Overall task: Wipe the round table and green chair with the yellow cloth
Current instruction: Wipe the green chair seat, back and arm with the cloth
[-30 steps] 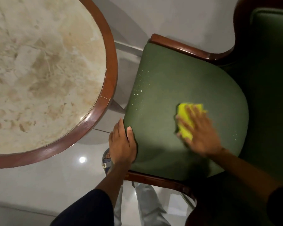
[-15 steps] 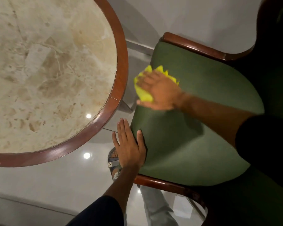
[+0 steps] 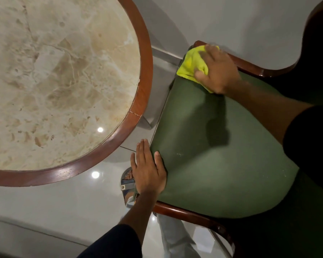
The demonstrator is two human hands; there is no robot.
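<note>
Head view, looking straight down. Right hand is at the far left corner of the chair seat, palm down, fingers curled over the yellow cloth and pressing it onto the green upholstery right where it meets the far wooden arm rail. Cloth is bunched, sticking out left of the fingers and a bit under the heel of the hand. Hand is slightly motion-blurred. Right forearm crosses the seat from the right edge of frame, dark sleeve at the right.

Left hand is flat on the near left corner of the seat: fingers spread and straight, hanging over the front edge, thumb on top of the cushion. Holding nothing, just resting against the chair. Dark sleeve visible near the bottom edge.

Chair: green padded seat, glossy brown wood frame, near arm rail runs along the bottom. A few small pale specks on the seat near the left thumb.

Round table sits left of the chair, close but not touching it. Beige marble-look top with a brown wood rim, a thin crack line in the rim on the chair side.

Floor is glossy light tile with lamp reflections. A sandalled foot shows just under the left hand; light trouser leg below it.
</note>
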